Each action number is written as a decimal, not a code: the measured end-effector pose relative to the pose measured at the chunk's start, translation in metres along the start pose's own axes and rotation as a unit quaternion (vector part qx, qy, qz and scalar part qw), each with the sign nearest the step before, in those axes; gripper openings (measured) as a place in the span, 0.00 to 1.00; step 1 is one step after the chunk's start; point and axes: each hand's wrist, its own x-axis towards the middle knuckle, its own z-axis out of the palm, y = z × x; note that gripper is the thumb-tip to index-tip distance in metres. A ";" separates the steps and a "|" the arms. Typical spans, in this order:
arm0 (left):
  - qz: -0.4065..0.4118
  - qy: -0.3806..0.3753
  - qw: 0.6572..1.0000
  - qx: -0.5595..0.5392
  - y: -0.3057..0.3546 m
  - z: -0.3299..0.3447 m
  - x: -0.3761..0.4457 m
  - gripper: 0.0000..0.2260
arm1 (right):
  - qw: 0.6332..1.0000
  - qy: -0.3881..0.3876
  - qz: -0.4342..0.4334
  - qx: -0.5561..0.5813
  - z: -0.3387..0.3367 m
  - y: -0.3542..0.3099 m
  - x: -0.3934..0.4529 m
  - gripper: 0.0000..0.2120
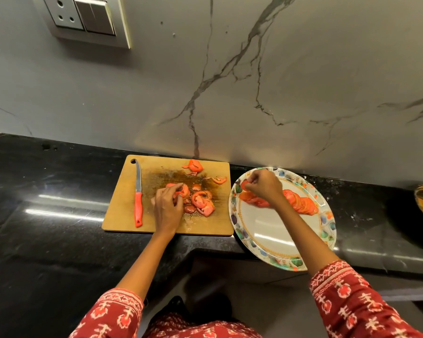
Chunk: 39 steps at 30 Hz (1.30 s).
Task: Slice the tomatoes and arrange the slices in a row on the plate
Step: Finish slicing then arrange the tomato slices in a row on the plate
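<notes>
Both hands pinch red tomato slices: the left hand (167, 206) over the loose heap (200, 201) on the wooden cutting board (122, 211), the right hand (263, 186) at the left end of the overlapping row (300, 203) on the floral-rimmed white plate (266, 235), which runs rightward.

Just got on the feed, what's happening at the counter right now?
A person is moving tomato slices from board to plate. The right hand sets a slice at the left end of the row of slices on the plate. The left hand pinches another slice from the pile on the cutting board. The knife lies idle on the board's left side.
</notes>
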 end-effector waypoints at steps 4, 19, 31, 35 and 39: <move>-0.002 -0.003 1.000 -0.002 0.002 0.005 -0.001 0.13 | 0.997 -0.018 0.068 0.009 -0.006 0.016 0.003 0.06; -0.017 0.016 1.000 -0.009 -0.014 -0.002 -0.003 0.14 | 0.996 0.070 0.061 -0.014 0.025 0.004 -0.004 0.11; -0.027 -0.001 0.999 -0.020 -0.038 -0.026 0.009 0.14 | 0.993 -0.035 -0.109 0.000 0.085 -0.065 -0.025 0.17; -0.012 -0.019 0.999 -0.033 -0.041 -0.030 0.011 0.14 | 0.976 -0.095 -0.161 -0.111 0.092 -0.081 -0.023 0.25; -0.002 -0.024 0.999 -0.034 -0.041 -0.030 0.012 0.14 | 0.969 -0.080 -0.178 -0.152 0.090 -0.091 -0.024 0.20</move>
